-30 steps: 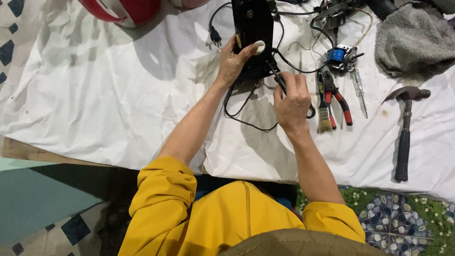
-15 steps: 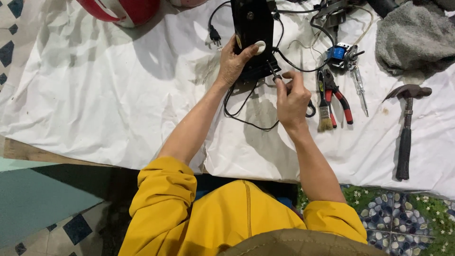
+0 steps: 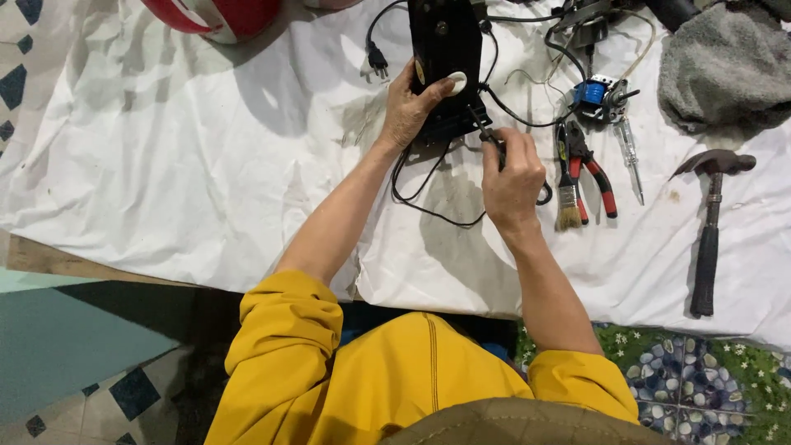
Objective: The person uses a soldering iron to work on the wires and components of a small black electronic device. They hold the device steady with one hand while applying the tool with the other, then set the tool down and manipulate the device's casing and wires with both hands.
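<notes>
A white cloth (image 3: 165,165) covered the table, wide and bare to the left; its near edge hung over the table's front. Tools crowded the right: pliers (image 3: 595,169), a brush (image 3: 567,202), a hammer (image 3: 710,222), a grey rag (image 3: 725,70). A red helmet (image 3: 218,12) sat at the far edge. The left hand (image 3: 409,107) clasped the black box (image 3: 445,58) at its near end, thumb by a white round foot. The right hand (image 3: 512,177) was closed on a screwdriver (image 3: 486,132), its tip against the box's near right corner.
</notes>
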